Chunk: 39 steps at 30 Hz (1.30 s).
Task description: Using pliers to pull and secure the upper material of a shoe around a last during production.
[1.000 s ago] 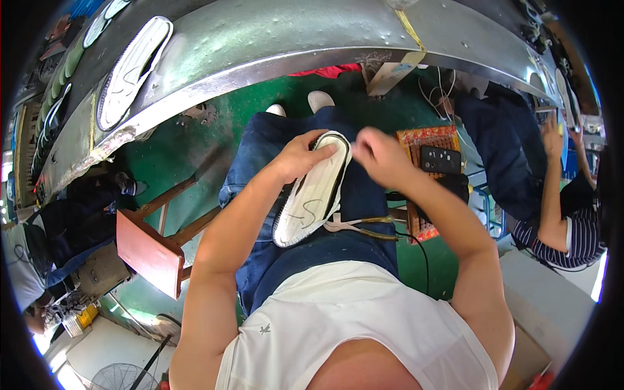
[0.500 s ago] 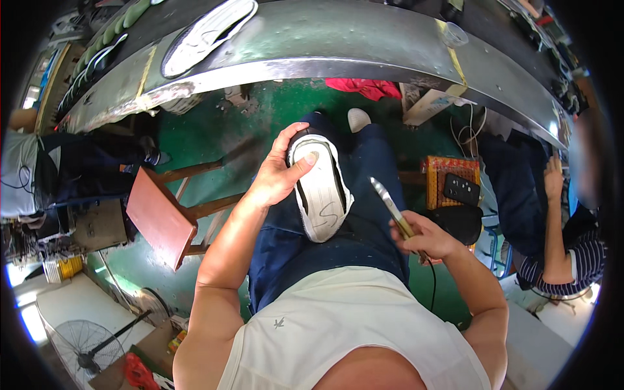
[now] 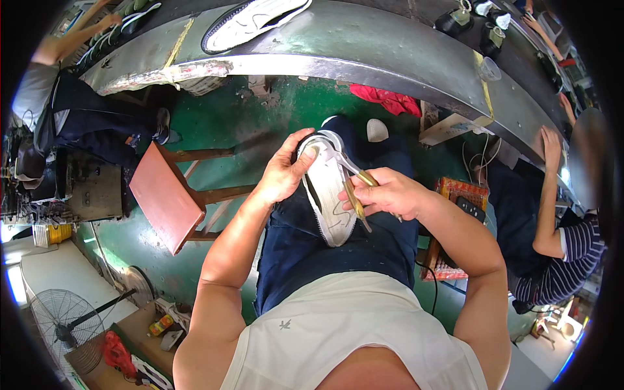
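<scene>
An upturned shoe (image 3: 329, 207) with a white underside and dark pen marks rests over my lap, its toe end away from me. My left hand (image 3: 286, 170) is closed round the left side of the toe end, thumb pressed on the underside. In my right hand (image 3: 393, 194) is a pair of pliers (image 3: 354, 203) with brass-coloured handles, which stand spread apart. Their metal head lies over the right side of the shoe's toe end. I cannot tell whether the jaws bite on the edge.
Ahead runs a metal bench (image 3: 364, 47) with a white shoe (image 3: 250, 27) on it. A wooden stool (image 3: 166, 198) stands left, a woven-topped seat (image 3: 448, 265) right. People sit on both sides. A fan (image 3: 65, 328) is behind left.
My right hand has moved left and forward, bringing the pliers from beside my lap onto the shoe's toe end. Their handles are now spread. My left hand keeps its hold; the whole view has shifted slightly.
</scene>
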Motion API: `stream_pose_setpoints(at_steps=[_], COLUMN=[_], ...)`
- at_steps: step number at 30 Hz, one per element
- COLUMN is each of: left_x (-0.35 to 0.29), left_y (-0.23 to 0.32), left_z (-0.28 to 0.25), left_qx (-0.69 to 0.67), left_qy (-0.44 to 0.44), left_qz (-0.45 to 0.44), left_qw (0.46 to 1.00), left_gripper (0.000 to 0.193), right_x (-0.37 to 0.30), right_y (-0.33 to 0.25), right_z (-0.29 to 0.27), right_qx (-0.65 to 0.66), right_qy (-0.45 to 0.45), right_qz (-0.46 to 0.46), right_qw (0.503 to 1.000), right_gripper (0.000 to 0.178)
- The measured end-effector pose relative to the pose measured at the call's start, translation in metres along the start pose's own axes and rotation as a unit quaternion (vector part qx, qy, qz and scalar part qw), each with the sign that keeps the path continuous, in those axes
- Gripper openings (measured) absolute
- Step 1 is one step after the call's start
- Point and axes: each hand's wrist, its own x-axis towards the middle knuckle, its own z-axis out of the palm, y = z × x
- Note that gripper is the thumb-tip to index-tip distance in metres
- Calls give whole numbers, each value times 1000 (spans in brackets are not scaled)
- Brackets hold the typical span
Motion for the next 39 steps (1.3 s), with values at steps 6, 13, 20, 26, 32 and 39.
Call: stream_pose_setpoints(at_steps=[6, 13, 20, 26, 32, 39], left_x=[6, 11, 10, 19, 15, -1], left_y=[-27, -35, -21, -32, -26, -15], left_z=[-11, -18, -17, -3, -9, -25], left_qx=[-16, -25, -72, -67, -32, -38], left_qy=[37, 28, -2, 89, 70, -2], left_qz=[-9, 4, -46, -63, -55, -86], left_qw=[999, 999, 996, 992, 995, 996], left_gripper=[42, 40, 38, 33, 38, 79], right_x=[22, 34, 15, 5, 11, 25], right_y=[-5, 26, 11, -12, -22, 6], right_z=[-9, -14, 5, -15, 11, -18], right_qx=[-187, -458, -580, -517, -285, -361], right_qy=[49, 165, 203, 119, 192, 207], right_qz=[15, -210, -94, -23, -228, -116], right_qw=[981, 848, 783, 847, 911, 902], right_gripper=[24, 22, 18, 18, 31, 39])
